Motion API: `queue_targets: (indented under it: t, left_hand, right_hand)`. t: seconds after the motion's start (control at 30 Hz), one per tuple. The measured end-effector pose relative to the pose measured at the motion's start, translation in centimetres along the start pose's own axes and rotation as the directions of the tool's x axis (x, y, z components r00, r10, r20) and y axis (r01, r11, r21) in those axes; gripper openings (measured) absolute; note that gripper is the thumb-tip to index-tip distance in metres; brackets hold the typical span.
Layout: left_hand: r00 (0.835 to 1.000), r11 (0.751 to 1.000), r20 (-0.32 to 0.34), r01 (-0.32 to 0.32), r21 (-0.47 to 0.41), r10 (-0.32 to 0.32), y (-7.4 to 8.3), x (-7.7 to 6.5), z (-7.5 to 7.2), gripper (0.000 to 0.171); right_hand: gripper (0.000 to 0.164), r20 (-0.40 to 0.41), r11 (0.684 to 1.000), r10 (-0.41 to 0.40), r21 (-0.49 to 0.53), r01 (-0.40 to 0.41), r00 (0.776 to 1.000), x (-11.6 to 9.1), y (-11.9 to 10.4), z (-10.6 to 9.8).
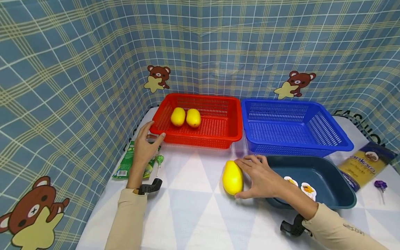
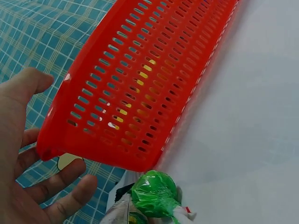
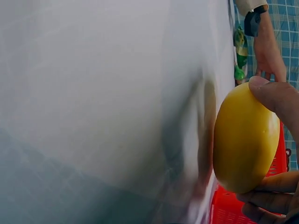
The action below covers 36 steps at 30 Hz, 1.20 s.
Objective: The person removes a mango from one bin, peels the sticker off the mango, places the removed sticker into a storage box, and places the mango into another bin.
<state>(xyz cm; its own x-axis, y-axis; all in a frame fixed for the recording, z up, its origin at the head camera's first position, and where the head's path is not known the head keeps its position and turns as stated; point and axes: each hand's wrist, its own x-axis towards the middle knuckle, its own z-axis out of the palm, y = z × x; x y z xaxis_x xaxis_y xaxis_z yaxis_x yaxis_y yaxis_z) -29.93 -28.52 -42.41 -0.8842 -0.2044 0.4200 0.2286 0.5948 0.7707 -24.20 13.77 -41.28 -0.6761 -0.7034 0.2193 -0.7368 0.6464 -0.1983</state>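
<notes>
My right hand (image 1: pixel 260 178) pinches a yellow mango (image 1: pixel 232 177) between thumb and fingertips, over the white cloth in front of the baskets. In the right wrist view the thumb lies on one end of the mango (image 3: pixel 245 140) and the fingers on the other. At the front left corner of the red basket (image 1: pixel 200 140), my left hand (image 1: pixel 145 146) has its thumb spread from loosely bent fingers and holds nothing. The left wrist view shows that hand (image 2: pixel 28 154) around the corner of the basket (image 2: pixel 135 93). Two yellow fruits (image 1: pixel 185 117) lie inside the red basket.
A blue basket (image 1: pixel 297 147) stands right of the red one. Before it is a dark teal tub (image 1: pixel 331 184) with round stickers. A green packet (image 1: pixel 126 163) and a green lollipop (image 1: pixel 159 159) lie at left, a pasta bag (image 1: pixel 367 165) and a purple lollipop (image 1: pixel 380 185) at right.
</notes>
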Motion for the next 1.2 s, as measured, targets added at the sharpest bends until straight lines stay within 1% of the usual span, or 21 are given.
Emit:
queue_targets:
  t: [0.17,0.37,0.7,0.87,1.0,1.2]
  left_hand:
    - [1.0,1.0,-0.027,-0.002,0.003,0.002,-0.2,0.0,0.3,0.063]
    - [0.998,1.0,-0.06,-0.01,0.001,0.01,-0.1,0.1,0.6,0.059]
    - [0.998,1.0,-0.056,0.002,0.028,0.0,-0.4,0.0,1.0,0.06]
    - [0.998,1.0,-0.065,-0.007,0.022,0.008,-0.4,0.0,1.0,0.06]
    - [0.998,1.0,-0.065,-0.005,0.024,0.006,-0.4,0.0,1.1,0.06]
    - [0.998,1.0,-0.069,0.004,0.014,-0.003,-0.5,-0.1,1.0,0.06]
  right_hand:
    - [0.107,-0.004,1.0,0.01,0.007,-0.01,1.0,0.2,-0.2,-0.5]
    - [0.106,-0.01,0.999,0.022,0.027,-0.022,1.0,0.4,-0.5,-1.5]
    - [0.104,-0.065,0.997,0.007,0.081,-0.002,0.998,1.1,-0.6,-3.8]
    - [0.101,-0.1,0.996,-0.021,0.088,0.03,0.995,1.8,-0.4,-4.8]
    - [0.101,-0.122,0.995,-0.029,0.092,0.041,0.992,2.5,-0.2,-5.3]
    - [0.098,-0.151,0.995,-0.038,0.08,0.051,0.988,4.0,0.3,-6.5]
